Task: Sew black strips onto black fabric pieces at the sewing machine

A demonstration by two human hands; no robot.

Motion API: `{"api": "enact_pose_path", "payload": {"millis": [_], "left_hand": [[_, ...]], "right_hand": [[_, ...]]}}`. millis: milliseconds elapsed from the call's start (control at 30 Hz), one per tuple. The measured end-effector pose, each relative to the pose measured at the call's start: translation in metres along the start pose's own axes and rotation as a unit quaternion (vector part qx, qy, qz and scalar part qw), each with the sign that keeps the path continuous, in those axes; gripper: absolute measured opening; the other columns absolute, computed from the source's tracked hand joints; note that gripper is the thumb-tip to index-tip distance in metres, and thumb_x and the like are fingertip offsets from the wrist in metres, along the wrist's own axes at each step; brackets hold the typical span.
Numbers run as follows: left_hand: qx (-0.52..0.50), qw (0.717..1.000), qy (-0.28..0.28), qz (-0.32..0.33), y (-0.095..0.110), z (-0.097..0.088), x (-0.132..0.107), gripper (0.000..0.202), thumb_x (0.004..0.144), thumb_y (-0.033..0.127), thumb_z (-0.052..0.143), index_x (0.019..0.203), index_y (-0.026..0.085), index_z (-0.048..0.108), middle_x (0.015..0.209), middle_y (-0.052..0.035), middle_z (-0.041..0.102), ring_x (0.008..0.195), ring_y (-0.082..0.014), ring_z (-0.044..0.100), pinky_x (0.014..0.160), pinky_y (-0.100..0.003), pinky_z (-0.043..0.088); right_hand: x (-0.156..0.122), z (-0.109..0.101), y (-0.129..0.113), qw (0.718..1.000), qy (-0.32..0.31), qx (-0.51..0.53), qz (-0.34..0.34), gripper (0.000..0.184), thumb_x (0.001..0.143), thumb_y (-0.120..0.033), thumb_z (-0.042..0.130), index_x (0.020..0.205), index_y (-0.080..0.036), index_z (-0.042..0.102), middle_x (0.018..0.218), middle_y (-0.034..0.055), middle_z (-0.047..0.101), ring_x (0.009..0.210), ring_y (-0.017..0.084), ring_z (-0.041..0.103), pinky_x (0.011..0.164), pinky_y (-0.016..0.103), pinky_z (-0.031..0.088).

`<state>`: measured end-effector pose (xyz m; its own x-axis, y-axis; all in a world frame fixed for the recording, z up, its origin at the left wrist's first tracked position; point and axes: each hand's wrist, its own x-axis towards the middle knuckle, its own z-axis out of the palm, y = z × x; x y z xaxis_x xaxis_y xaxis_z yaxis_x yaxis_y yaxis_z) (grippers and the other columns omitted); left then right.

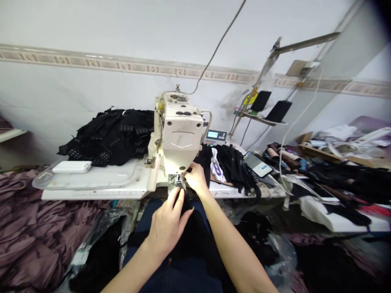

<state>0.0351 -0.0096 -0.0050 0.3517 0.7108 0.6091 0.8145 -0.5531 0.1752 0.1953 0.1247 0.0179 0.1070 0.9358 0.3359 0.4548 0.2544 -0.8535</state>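
A cream sewing machine (179,138) stands on a white table (91,193). My left hand (168,224) pinches a strip of black fabric (185,203) just below the presser foot (176,181). My right hand (197,179) rests at the foot's right side, fingers closed on the same black fabric where it feeds under the needle. More black cloth hangs down over my lap between my forearms.
A pile of black studded pieces (113,136) lies left of the machine, with a white box (71,167) on a clear tray. Black straps (235,165), a phone (258,164) and a control panel (215,136) sit right. Mauve fabric (27,236) heaps lower left; a cluttered bench stands right.
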Motion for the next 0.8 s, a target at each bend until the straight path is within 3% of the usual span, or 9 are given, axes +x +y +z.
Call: {"api": "enact_pose_path", "payload": {"millis": [267, 367, 433, 467, 500, 567, 600, 700, 800], "left_hand": [[0.009, 0.999, -0.036, -0.029, 0.000, -0.005, 0.005, 0.053, 0.105, 0.038, 0.064, 0.154, 0.016, 0.058, 0.159, -0.0153, 0.060, 0.097, -0.0303, 0.083, 0.066, -0.036, 0.070], [-0.078, 0.996, -0.040, -0.018, -0.011, -0.018, -0.001, 0.044, 0.109, 0.034, 0.058, 0.152, 0.022, 0.061, 0.158, -0.0124, 0.061, 0.104, -0.0280, 0.082, 0.078, -0.035, 0.070], [-0.176, 0.984, -0.022, -0.025, -0.025, -0.030, -0.007, 0.038, 0.110, 0.030, 0.055, 0.146, 0.025, 0.066, 0.153, -0.0105, 0.066, 0.120, -0.0266, 0.077, 0.092, -0.033, 0.067], [-0.220, 0.974, -0.013, -0.046, -0.034, -0.035, -0.012, 0.036, 0.110, 0.030, 0.056, 0.144, 0.025, 0.067, 0.149, -0.0102, 0.069, 0.123, -0.0252, 0.075, 0.093, -0.031, 0.066], [-0.257, 0.963, -0.011, -0.075, -0.044, -0.040, -0.017, 0.035, 0.109, 0.031, 0.059, 0.142, 0.025, 0.068, 0.141, -0.0101, 0.073, 0.117, -0.0233, 0.077, 0.087, -0.028, 0.066], [-0.298, 0.945, -0.046, -0.128, -0.065, -0.048, -0.029, 0.034, 0.105, 0.036, 0.065, 0.135, 0.022, 0.072, 0.118, -0.0075, 0.080, 0.087, -0.0175, 0.079, 0.067, -0.021, 0.062], [-0.307, 0.939, -0.080, -0.134, -0.077, -0.051, -0.035, 0.030, 0.104, 0.038, 0.066, 0.127, 0.021, 0.076, 0.102, -0.0047, 0.081, 0.074, -0.0151, 0.076, 0.062, -0.020, 0.059], [-0.279, 0.943, -0.151, -0.097, -0.110, -0.052, -0.050, 0.028, 0.105, 0.041, 0.065, 0.096, 0.021, 0.081, 0.086, -0.0021, 0.080, 0.074, -0.0159, 0.074, 0.072, -0.023, 0.058], [-0.217, 0.966, -0.126, -0.056, -0.132, -0.046, -0.060, 0.032, 0.108, 0.043, 0.059, 0.097, 0.021, 0.080, 0.091, -0.0040, 0.079, 0.081, -0.0178, 0.074, 0.078, -0.026, 0.057]], "right_hand": [[0.002, 0.004, 0.001, 0.997, 0.004, 0.066, 0.025, 0.012, 0.072, -0.022, 0.071, 0.080, -0.019, 0.080, 0.084, 0.0079, 0.082, 0.084, 0.029, 0.075, 0.075, 0.034, 0.053], [-0.010, -0.001, 0.007, 0.993, 0.001, 0.114, 0.040, 0.021, 0.078, -0.039, 0.077, 0.082, -0.018, 0.078, 0.081, 0.0065, 0.080, 0.074, 0.024, 0.071, 0.070, 0.032, 0.053], [-0.026, -0.010, 0.015, 0.987, 0.008, 0.148, 0.063, 0.033, 0.082, -0.051, 0.078, 0.087, -0.018, 0.077, 0.074, 0.0038, 0.074, 0.065, 0.019, 0.064, 0.062, 0.029, 0.049], [-0.035, -0.016, 0.021, 0.981, 0.001, 0.173, 0.084, 0.039, 0.084, -0.056, 0.078, 0.089, -0.018, 0.077, 0.070, 0.0019, 0.071, 0.060, 0.017, 0.060, 0.058, 0.027, 0.045], [-0.046, -0.023, 0.028, 0.974, -0.017, 0.200, 0.109, 0.044, 0.085, -0.061, 0.078, 0.089, -0.018, 0.076, 0.067, 0.0002, 0.067, 0.056, 0.015, 0.055, 0.055, 0.026, 0.042], [-0.065, -0.039, 0.043, 0.952, -0.084, 0.245, 0.162, 0.052, 0.085, -0.069, 0.078, 0.084, -0.017, 0.075, 0.063, -0.0017, 0.061, 0.052, 0.012, 0.050, 0.052, 0.025, 0.037], [-0.074, -0.047, 0.051, 0.942, -0.115, 0.256, 0.183, 0.055, 0.084, -0.071, 0.078, 0.081, -0.016, 0.075, 0.061, -0.0020, 0.060, 0.051, 0.011, 0.048, 0.051, 0.025, 0.035], [-0.091, -0.064, 0.072, 0.933, -0.129, 0.253, 0.221, 0.059, 0.077, -0.073, 0.085, 0.076, -0.015, 0.075, 0.056, -0.0034, 0.056, 0.048, 0.009, 0.045, 0.048, 0.024, 0.030], [-0.098, -0.069, 0.077, 0.934, -0.086, 0.249, 0.241, 0.058, 0.071, -0.071, 0.090, 0.073, -0.015, 0.073, 0.052, -0.0052, 0.053, 0.045, 0.008, 0.042, 0.045, 0.023, 0.028]]}}
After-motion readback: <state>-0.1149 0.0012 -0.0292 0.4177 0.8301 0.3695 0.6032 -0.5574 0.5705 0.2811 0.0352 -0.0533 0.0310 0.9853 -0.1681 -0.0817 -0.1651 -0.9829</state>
